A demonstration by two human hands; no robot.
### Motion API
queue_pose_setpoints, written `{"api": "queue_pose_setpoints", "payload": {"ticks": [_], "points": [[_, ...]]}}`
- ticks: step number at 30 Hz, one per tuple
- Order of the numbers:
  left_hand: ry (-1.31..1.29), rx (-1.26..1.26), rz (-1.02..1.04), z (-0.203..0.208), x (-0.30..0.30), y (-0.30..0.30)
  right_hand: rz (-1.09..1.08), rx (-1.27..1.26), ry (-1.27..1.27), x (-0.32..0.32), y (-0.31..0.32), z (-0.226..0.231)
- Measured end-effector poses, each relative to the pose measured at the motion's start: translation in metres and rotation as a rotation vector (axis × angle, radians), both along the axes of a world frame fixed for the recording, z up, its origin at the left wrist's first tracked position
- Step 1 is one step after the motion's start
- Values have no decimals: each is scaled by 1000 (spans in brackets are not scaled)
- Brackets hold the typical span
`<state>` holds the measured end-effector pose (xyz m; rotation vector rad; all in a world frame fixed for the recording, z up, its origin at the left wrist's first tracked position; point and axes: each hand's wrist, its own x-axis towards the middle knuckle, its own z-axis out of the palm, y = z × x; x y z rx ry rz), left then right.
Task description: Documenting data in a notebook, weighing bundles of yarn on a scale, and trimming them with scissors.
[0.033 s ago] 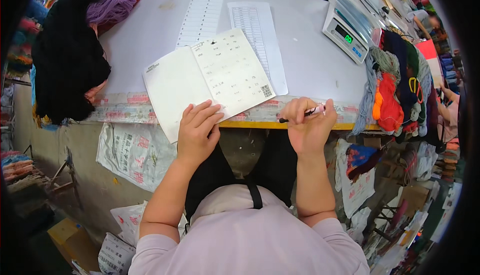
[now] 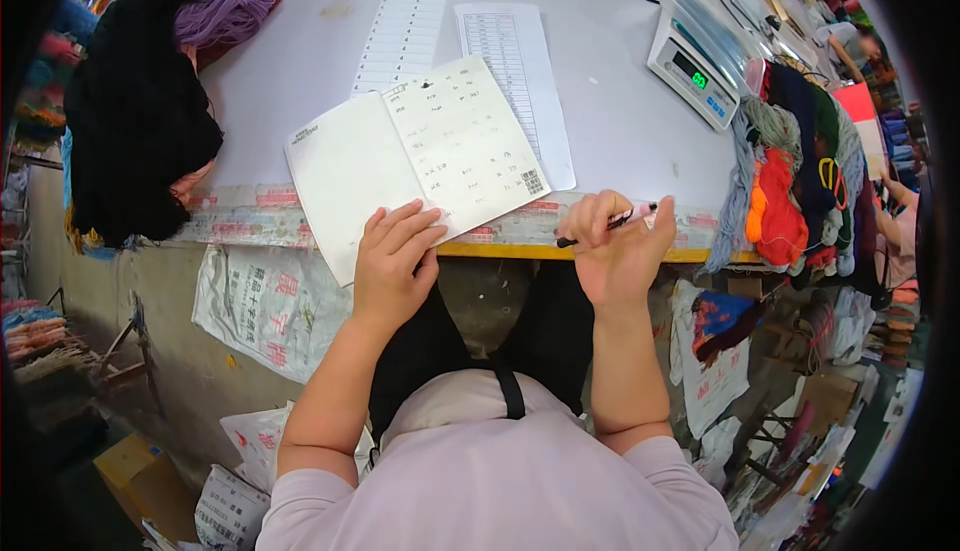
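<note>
A notebook lies spread at a slant on the table, its left page mostly blank and its right page carrying rows of handwriting. Flat on its lower edge, near the fold, rests my left hand with the fingers stretched out and nothing in them. My right hand is at the table's front edge, right of the notebook, palm turned up. A pen with a dark tip and a pinkish barrel sits among its curled fingers, and the thumb stands away from it. The pen is apart from the page.
Printed sheets lie beyond the notebook. A digital scale with a lit green display stands at the far right, beside bundles of coloured yarn. A large heap of black yarn covers the table's left. White printed bags hang below the edge.
The pen has tilted slightly in my right hand, and the thumb has moved a little away from it. My left hand and the notebook stay nearly the same.
</note>
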<state>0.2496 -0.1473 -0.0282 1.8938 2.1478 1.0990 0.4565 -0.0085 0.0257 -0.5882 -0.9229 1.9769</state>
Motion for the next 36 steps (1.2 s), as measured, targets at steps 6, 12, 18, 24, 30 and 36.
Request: {"api": "queue_pose_setpoints", "payload": {"ticks": [6, 12, 18, 24, 30, 36], "points": [[2, 7, -25, 1, -6, -3, -107, 671, -964, -18, 29, -23], [60, 12, 32, -1, -25, -13, 71, 1119, -1660, 13, 39, -29], [70, 40, 44, -4, -35, -19, 71, 1154, -1471, 92, 12, -34], [68, 67, 78, -1, -31, -17, -441, 784, -1098, 100, -18, -57], [64, 81, 67, -3, -30, -18, -551, -137, -542, 58, -9, -43], [65, 70, 51, -3, -29, -18, -405, -226, -576, 42, -4, -46]]}}
